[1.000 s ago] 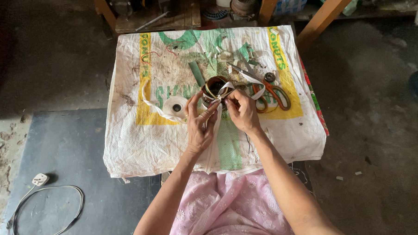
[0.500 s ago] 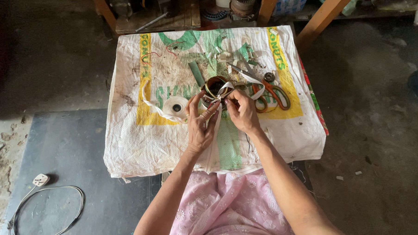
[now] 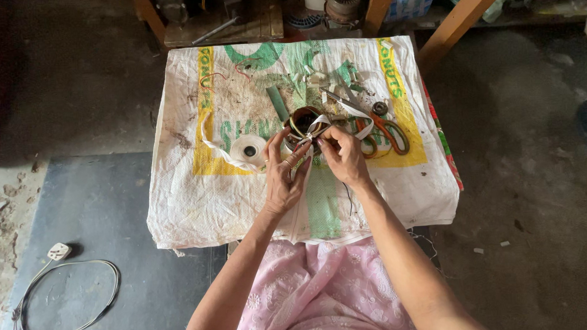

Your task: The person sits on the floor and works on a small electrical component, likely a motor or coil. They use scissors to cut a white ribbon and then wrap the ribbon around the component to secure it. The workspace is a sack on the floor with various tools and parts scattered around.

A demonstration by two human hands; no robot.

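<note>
Hands meeting over a round copper-wire coil (image 3: 303,122) at the middle of a printed woven sack (image 3: 197,201) spread over a small table; left hand (image 3: 282,178) pinching white tape (image 3: 317,126) against the coil's near edge, right hand (image 3: 344,158) with fingertips closed on the same strip just beside it. Tape roll (image 3: 249,149) lying left of the coil, its loose end trailing; orange-handled scissors (image 3: 384,130) to the right, near scattered white scraps. White plug and looped cable (image 3: 59,251) on grey floor, well apart.
</note>
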